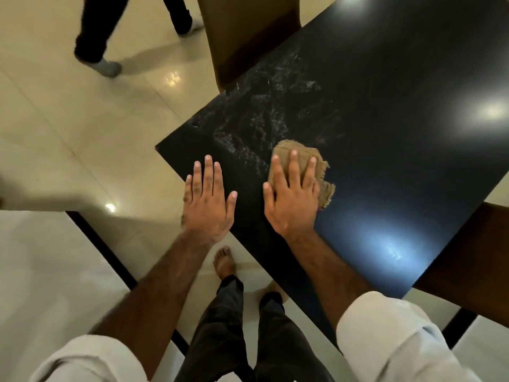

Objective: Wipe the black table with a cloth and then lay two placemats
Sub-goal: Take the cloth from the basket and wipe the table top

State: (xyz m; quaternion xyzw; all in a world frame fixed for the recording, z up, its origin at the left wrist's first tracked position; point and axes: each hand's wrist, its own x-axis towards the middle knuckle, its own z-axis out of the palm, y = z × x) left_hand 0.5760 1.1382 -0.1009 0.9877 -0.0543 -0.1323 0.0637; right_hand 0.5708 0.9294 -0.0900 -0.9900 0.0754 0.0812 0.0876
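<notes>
The black table fills the right half of the view, its near corner pointing at me. A tan, frayed cloth lies flat on it near that corner. My right hand presses down on the cloth with straight, spread fingers. My left hand rests flat on the table's near-left edge, fingers straight, holding nothing. Whitish wet streaks cover the tabletop just beyond both hands. No placemats are in view.
A brown chair stands against the table's far-left side. Another brown chair sits at the right edge. A second person's legs are on the tiled floor at top left. My own legs and bare foot are below the table corner.
</notes>
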